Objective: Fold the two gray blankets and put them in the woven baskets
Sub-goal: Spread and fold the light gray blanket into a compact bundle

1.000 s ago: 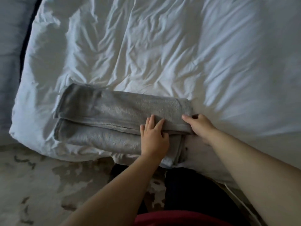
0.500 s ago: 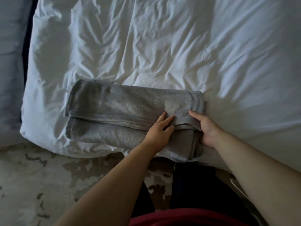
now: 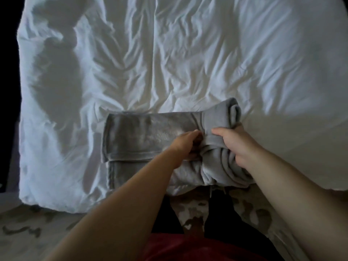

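Head shows gray blanket (image 3: pixel 143 136), right end rolled.

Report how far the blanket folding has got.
Done: one gray blanket lies folded into a strip on the white duvet. In hand: the right hand grips its raised, curled right end, the left hand at the crease. Left: finishing this fold, the second blanket and the baskets, neither in view.

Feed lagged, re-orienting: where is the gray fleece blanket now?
Head view, lower centre: the gray fleece blanket lies at the near edge of the rumpled white duvet, its right end gripped by the right hand and left hand.
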A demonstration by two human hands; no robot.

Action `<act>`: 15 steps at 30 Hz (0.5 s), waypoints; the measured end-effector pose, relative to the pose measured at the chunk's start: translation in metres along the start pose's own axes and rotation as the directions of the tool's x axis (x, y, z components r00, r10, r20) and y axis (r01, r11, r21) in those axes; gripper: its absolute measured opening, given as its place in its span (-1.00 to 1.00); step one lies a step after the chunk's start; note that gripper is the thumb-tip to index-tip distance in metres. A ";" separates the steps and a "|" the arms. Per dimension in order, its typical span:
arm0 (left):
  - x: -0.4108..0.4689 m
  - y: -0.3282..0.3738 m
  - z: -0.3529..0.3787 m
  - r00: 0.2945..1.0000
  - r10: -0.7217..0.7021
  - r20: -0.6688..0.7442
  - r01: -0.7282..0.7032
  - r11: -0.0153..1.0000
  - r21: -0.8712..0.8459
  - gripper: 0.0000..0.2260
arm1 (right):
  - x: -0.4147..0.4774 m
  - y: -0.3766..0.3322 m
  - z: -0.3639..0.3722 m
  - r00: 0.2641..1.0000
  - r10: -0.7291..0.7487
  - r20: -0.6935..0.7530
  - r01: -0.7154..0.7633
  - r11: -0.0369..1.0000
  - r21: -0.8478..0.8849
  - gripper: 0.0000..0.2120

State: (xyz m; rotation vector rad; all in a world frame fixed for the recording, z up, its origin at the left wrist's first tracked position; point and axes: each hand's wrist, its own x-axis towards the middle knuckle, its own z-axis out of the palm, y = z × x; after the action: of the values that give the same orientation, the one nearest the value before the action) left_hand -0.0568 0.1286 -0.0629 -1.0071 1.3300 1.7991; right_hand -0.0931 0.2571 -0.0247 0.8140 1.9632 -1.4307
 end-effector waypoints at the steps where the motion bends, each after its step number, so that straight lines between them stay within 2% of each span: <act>1: -0.005 0.006 -0.015 1.000 -0.005 0.004 0.005 1.000 0.002 -0.79 | -0.008 -0.004 0.016 1.000 -0.014 -0.012 0.013 1.000 -0.028 -0.51; 4: -0.025 0.018 -0.057 0.995 0.087 -0.045 -0.086 0.996 0.034 -0.81 | -0.027 -0.013 0.063 0.999 -0.021 0.025 0.023 0.994 -0.104 -0.37; 7: -0.039 0.024 -0.085 0.968 0.227 -0.108 -0.203 0.959 0.197 -0.80 | -0.038 -0.018 0.094 0.990 0.032 0.137 -0.010 0.988 -0.156 -0.24; 9: -0.045 0.020 -0.093 0.941 0.305 -0.146 -0.248 0.916 0.315 -0.71 | -0.040 -0.020 0.097 0.982 0.039 0.184 -0.001 0.979 -0.202 -0.34; 11: -0.055 0.014 -0.094 0.921 0.330 -0.209 -0.227 0.888 0.401 -0.54 | -0.045 -0.022 0.088 0.979 0.014 0.202 0.044 0.959 -0.278 -0.48; 13: -0.064 0.009 -0.086 0.915 0.364 -0.173 -0.251 0.850 0.463 -0.57 | -0.047 -0.022 0.074 0.975 0.014 0.220 0.049 0.960 -0.277 -0.59; 15: -0.067 0.002 -0.072 0.929 0.356 -0.104 -0.256 0.818 0.515 -0.58 | -0.047 -0.022 0.060 0.956 0.078 0.283 -0.018 0.978 -0.207 -0.67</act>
State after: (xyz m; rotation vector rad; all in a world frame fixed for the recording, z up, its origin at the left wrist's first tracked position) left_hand -0.0136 0.0537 -0.0163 -0.7220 2.0493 1.4682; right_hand -0.0737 0.1871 0.0081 0.5238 1.8129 -1.2200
